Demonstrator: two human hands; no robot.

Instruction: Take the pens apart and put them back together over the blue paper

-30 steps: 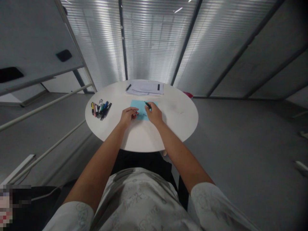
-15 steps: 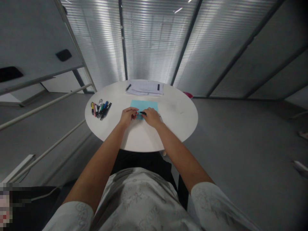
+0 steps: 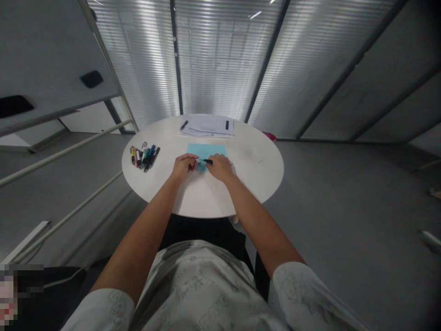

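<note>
A light blue sheet (image 3: 203,149) lies on the round white table (image 3: 200,197), with both hands over its lower part. My right hand (image 3: 220,168) is closed on a dark pen part (image 3: 208,161), which points left. A thin piece runs from its tip to my left hand (image 3: 185,166), whose fingers are pinched on that thin end. The thin piece is too small to make out well; it may be the inner part of the pen. Next to my right hand a small light object (image 3: 232,165) lies partly hidden.
Several pens and markers (image 3: 144,156) lie in a group on the table's left side. A stack of papers (image 3: 206,126) with dark items on it is at the back. A whiteboard frame (image 3: 110,69) stands at the left, and a red object (image 3: 269,136) shows behind the table.
My right hand has moved slightly to the right with the dark pen part, away from my left hand. The thin piece between them shows more. My left hand has stayed in place.
</note>
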